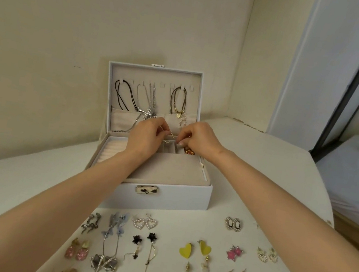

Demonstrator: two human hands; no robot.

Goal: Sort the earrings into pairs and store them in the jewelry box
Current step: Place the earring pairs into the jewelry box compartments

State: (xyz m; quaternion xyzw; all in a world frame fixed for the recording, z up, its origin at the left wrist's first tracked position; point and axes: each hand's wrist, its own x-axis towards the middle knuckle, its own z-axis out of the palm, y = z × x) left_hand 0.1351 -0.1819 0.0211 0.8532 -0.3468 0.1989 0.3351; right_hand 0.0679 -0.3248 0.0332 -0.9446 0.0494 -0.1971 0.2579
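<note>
Reaching over the open white jewelry box point(165, 192) on the table point(4, 179): left hand point(148, 133) with fingers curled, pinching what looks like a thin hoop earring point(169, 134) above the small rear compartments, right hand point(199, 138) just beside it, fingertips bunched tight, hold too small to tell. Judging storage as barely begun: one gold piece point(189, 152) lying in a rear compartment, pairing seemingly done, with silver bows point(90, 225), pearl hearts point(145, 222), yellow hearts point(195, 250), pink stars point(234, 253) and more laid out in twos in front, not yet stored.
</note>
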